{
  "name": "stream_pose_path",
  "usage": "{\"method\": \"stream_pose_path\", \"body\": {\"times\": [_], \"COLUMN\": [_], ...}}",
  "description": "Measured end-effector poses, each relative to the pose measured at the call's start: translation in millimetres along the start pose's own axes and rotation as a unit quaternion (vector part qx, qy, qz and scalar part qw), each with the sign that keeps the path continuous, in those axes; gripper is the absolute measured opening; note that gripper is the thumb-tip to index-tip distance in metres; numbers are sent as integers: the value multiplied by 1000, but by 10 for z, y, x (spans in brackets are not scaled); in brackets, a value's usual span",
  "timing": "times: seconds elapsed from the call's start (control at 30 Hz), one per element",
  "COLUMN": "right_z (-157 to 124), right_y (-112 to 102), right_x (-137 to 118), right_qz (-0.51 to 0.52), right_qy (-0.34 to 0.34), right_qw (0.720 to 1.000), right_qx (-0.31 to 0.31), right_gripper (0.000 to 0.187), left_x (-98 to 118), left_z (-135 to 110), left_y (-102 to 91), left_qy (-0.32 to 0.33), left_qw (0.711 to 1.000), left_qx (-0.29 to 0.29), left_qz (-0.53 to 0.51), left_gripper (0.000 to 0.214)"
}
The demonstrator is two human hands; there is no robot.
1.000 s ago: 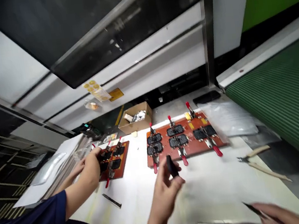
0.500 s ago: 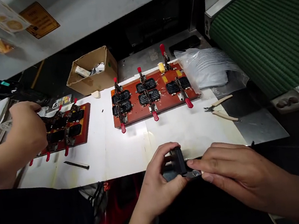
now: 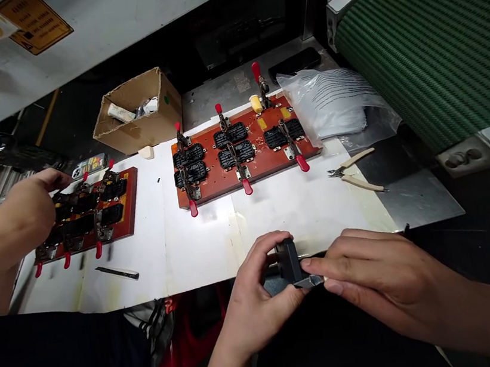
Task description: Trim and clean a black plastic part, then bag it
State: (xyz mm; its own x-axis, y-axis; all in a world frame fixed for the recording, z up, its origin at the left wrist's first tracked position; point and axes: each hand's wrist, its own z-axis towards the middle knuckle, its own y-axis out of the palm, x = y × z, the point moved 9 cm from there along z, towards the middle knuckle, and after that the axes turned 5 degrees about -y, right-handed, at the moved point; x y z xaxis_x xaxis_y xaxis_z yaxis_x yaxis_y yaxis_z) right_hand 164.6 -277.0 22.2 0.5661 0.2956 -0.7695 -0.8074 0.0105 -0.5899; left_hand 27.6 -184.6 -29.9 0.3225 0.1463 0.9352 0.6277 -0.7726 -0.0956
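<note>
Our left hand (image 3: 254, 302) grips a black part (image 3: 288, 260) while our right hand (image 3: 375, 278) pinches a metal tool (image 3: 308, 282) against it.

Not much to read here. Far up and left of the left hand (image 3: 254, 302), an orange-yellow sign (image 3: 34, 21) on the pale wall carries dark print, too small and tilted to make out. Well beyond the right hand (image 3: 375, 278), the clear plastic bag (image 3: 334, 102) shows rows of dark printed lines, none legible. No brand, number or label reads clearly anywhere else.
</note>
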Motion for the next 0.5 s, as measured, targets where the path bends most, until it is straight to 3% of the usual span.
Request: {"method": "stream_pose_path", "body": {"times": [0.5], "right_z": [-32], "right_y": [-38], "right_x": [66], "right_qz": [-45], "right_qy": [-1], "right_qw": [999], "right_qx": [2], "right_gripper": [48], "left_x": [-45], "left_z": [5], "left_y": [30], "left_qy": [-14], "left_qw": [1000], "left_qx": [-15], "left_qz": [22], "left_gripper": [57]}}
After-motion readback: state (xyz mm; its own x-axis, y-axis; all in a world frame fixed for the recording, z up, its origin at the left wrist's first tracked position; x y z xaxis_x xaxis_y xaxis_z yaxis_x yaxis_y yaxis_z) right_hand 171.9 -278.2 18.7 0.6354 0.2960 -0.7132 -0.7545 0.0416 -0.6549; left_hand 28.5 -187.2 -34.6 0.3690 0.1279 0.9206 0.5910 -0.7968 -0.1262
